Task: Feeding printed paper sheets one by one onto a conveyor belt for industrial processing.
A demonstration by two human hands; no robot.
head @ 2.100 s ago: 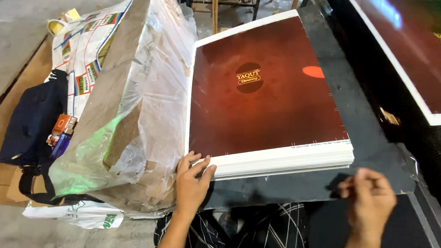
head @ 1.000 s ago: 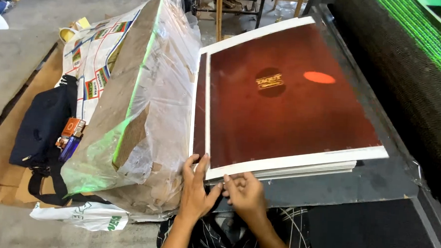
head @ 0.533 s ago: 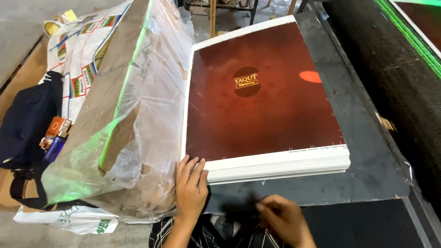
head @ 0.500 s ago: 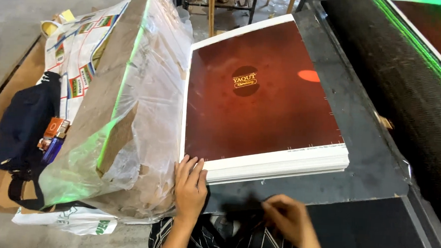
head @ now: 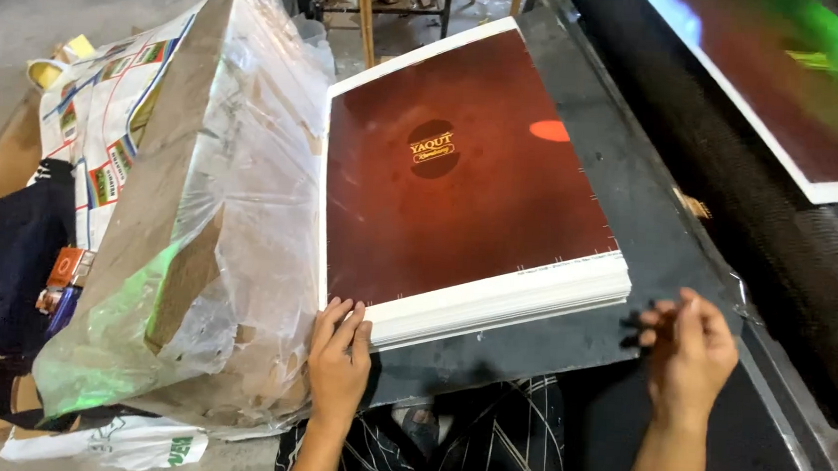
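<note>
On a dark worktop point(head: 662, 274), a stack of dark-red printed sheets point(head: 459, 185) w/ white edges lies square, its near-left corner under the left hand point(head: 338, 359), fingers flat and open on it. Right hand point(head: 692, 356) hovers off the stack's right corner, loosely curled, holding nothing, slightly blurred. Step looks like squaring or steadying the pile; a next move would prob. need the right hand at the free corner. Plastic-wrapped bundle point(head: 203, 217) sits just left; its contents are hard to make out.
</note>
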